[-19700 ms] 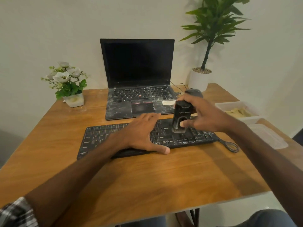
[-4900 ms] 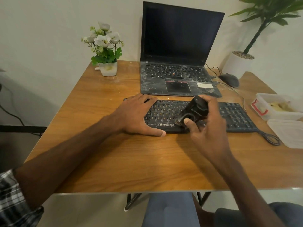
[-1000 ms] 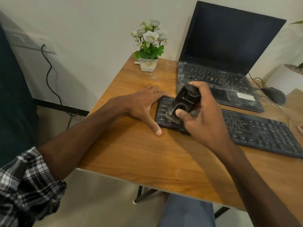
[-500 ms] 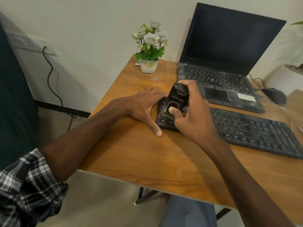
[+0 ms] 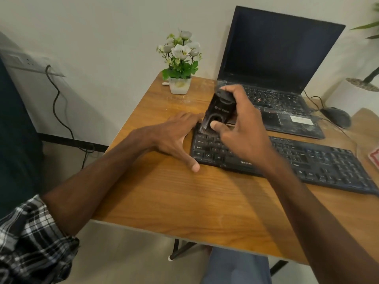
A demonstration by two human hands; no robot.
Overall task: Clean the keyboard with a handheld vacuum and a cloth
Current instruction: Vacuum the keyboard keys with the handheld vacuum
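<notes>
While the left hand (image 5: 174, 137) lies spread beside the keyboard (image 5: 317, 160), the right hand (image 5: 244, 132) grips the vacuum (image 5: 219, 108) on its keys.

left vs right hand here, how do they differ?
Right hand grips the vacuum; left hand holds nothing. Left hand lies flat on the table, fingers spread; right hand is raised over the keyboard, fingers curled. Both are at the keyboard's left end.
</notes>
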